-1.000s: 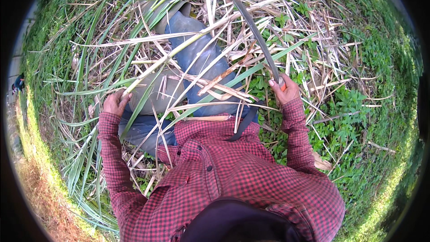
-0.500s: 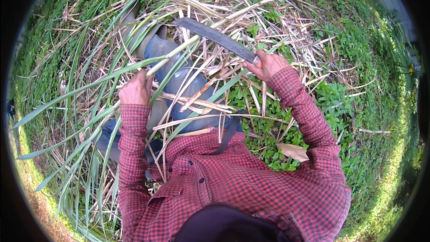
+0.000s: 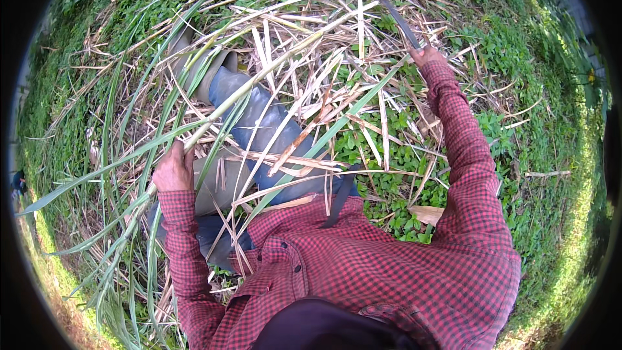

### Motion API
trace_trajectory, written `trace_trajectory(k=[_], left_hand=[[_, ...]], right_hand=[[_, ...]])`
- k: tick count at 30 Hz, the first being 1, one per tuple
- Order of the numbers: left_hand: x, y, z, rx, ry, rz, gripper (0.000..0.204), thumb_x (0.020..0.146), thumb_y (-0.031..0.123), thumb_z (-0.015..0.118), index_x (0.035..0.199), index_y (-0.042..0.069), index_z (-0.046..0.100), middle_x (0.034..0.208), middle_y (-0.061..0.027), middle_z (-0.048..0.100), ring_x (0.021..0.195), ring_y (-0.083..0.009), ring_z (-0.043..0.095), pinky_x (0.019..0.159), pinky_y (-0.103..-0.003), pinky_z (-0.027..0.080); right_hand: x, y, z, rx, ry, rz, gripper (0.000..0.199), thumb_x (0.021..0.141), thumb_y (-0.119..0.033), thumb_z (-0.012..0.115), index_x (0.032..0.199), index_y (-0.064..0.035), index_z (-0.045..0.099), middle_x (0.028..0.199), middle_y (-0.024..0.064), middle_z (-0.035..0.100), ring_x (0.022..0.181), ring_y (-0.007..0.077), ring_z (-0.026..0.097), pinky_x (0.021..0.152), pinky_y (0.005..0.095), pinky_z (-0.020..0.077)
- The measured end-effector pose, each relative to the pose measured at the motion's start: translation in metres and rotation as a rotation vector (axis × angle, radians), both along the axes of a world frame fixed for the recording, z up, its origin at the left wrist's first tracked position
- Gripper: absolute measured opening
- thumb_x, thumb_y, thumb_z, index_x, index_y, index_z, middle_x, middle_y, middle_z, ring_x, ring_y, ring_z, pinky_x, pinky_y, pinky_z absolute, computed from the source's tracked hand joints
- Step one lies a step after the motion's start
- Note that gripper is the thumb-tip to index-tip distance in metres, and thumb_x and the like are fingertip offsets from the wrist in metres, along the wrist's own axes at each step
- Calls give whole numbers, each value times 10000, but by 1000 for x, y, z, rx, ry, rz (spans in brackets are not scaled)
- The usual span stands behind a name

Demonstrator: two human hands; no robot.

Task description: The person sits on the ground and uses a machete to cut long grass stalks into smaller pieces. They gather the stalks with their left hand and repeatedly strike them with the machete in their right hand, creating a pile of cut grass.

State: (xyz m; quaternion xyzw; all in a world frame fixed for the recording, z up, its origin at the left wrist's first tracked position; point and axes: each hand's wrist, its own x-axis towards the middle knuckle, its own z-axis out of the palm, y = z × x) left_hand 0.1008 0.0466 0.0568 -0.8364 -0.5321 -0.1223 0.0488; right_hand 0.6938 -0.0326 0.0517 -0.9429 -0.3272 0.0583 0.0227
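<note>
My left hand (image 3: 173, 170) is closed around a long pale green cane stalk (image 3: 269, 68), which slants up and right across my legs. Long narrow leaves (image 3: 107, 170) hang from the stalk on the left. Stretched out at the upper right, my right hand (image 3: 427, 58) grips a machete (image 3: 403, 24) whose handle is mostly hidden by the fingers. The dark blade points up and left, seen nearly edge-on, close to the far part of the stalk; whether they touch I cannot tell.
My legs in blue trousers (image 3: 259, 116) and a greenish boot (image 3: 206, 71) lie under the stalk. Dry cut strips (image 3: 311, 159) lie across my lap. More dry stalk litter (image 3: 259, 10) covers the ground ahead, with low green plants (image 3: 402, 126) to the right.
My right hand has swung the machete up and right, away from the middle of the stalk. The left hand has shifted slightly left and toward me with the stalk.
</note>
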Motion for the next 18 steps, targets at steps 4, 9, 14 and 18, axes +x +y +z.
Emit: trace_trajectory(k=[4, 9, 14, 18], left_hand=[[11, -5, -6, -98, -191, -100, 234, 820, 307, 601, 898, 95, 544, 674, -148, 587, 633, -347, 588, 541, -431, 451], [56, 2, -11, -553, -224, -110, 382, 857, 387, 545, 933, 17, 596, 757, -219, 605, 750, -386, 595, 651, -453, 450], [35, 18, -14, -1131, -507, -142, 443, 880, 417, 532, 815, -17, 594, 643, -46, 542, 600, -154, 514, 574, -303, 417], [14, 19, -3, -1424, -557, -16, 346, 896, 399, 524, 806, 67, 563, 539, 78, 366, 445, -37, 307, 408, -208, 241]], right_hand=[[-8, -17, 3, 74, 11, 20, 744, 736, -643, 513, 1093, 5, 588, 1002, 256, 612, 949, 359, 603, 837, 415, 467], [-186, -24, 20, -107, 252, 461, 583, 805, -584, 487, 1029, -48, 540, 797, 164, 640, 732, 326, 639, 731, 434, 510], [-187, -26, -29, 83, 194, 397, 525, 793, -544, 525, 1024, -72, 526, 778, 172, 638, 787, 360, 630, 750, 463, 491], [-56, -25, -59, 170, 132, -65, 600, 788, -554, 521, 1002, 1, 601, 944, 222, 633, 915, 350, 609, 831, 444, 467]])
